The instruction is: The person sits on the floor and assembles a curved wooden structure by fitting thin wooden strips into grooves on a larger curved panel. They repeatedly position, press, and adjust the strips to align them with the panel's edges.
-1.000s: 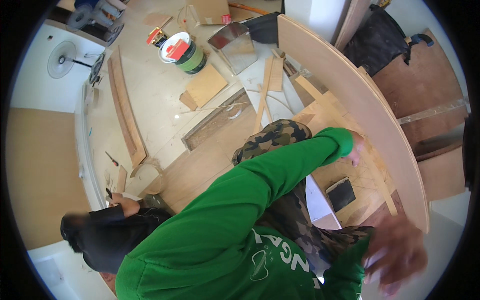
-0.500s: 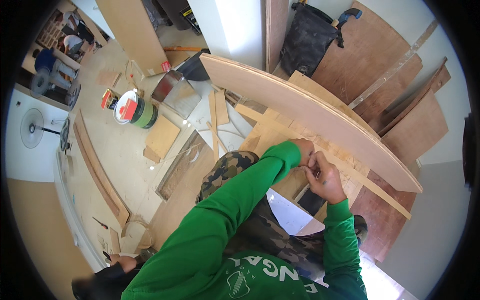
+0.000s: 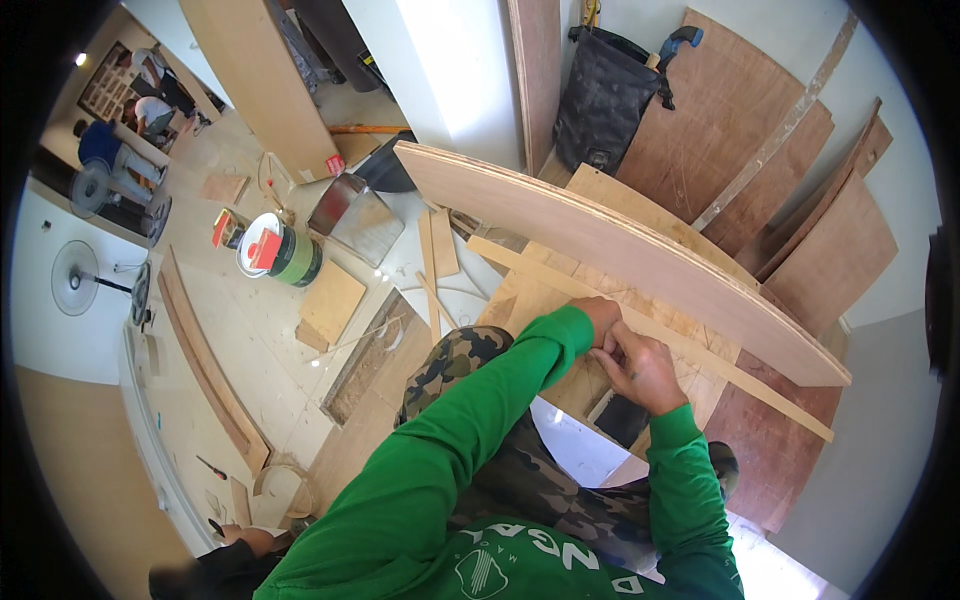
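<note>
At the centre, the left hand [image 3: 600,318] and right hand [image 3: 648,372] touch; whether they clasp anything, I cannot tell. From them, a wooden strip [image 3: 750,388] passes at 1 o'clock, a plywood panel [image 3: 610,250] beyond, a black pad [image 3: 622,420] at 6 o'clock.

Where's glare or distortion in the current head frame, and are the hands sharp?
Head view: white column and lower-right floor look washed out; white baseboard at left bows; left hand and right hand show no obvious motion blur.
</note>
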The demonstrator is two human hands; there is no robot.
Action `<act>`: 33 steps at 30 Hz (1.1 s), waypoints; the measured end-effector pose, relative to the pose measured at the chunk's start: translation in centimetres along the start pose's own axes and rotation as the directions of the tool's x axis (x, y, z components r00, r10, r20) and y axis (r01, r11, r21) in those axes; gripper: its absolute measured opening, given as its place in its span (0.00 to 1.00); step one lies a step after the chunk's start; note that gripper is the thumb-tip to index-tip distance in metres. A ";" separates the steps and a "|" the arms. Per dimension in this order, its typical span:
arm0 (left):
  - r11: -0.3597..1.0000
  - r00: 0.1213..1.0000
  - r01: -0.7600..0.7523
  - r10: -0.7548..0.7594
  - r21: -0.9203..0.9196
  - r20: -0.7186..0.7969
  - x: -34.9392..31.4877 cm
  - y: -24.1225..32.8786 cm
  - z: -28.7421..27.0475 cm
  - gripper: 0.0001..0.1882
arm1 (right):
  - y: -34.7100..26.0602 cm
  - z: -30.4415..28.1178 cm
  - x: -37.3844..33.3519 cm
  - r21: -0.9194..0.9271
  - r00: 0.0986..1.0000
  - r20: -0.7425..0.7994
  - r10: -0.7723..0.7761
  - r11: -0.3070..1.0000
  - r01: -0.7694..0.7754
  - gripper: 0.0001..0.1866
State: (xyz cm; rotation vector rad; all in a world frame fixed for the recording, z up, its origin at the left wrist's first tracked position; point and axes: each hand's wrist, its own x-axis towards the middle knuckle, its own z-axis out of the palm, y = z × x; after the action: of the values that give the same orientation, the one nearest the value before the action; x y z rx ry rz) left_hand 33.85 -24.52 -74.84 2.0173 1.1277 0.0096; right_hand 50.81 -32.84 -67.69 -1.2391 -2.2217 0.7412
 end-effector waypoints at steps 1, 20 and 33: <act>1.000 1.000 0.008 -0.008 0.010 -0.005 0.0 0.0 0.0 0.14 | 0.0 0.0 0.0 -0.003 1.000 -0.004 -0.004 1.000 0.004 0.14; 0.999 1.000 -0.012 0.012 0.040 0.011 -0.2 -0.4 -0.2 0.13 | 0.0 0.8 0.1 0.005 0.999 -0.026 -0.028 1.000 0.028 0.13; 0.997 0.999 -0.018 0.021 0.077 -0.035 -0.2 -0.3 -0.1 0.16 | -0.1 0.9 0.1 0.012 1.000 -0.027 -0.014 1.000 0.014 0.13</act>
State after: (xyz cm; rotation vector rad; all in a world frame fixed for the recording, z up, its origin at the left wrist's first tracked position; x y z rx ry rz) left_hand 33.53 -24.51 -74.91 2.1037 1.1458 0.0123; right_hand 50.14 -32.98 -68.22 -1.2196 -2.1985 0.7274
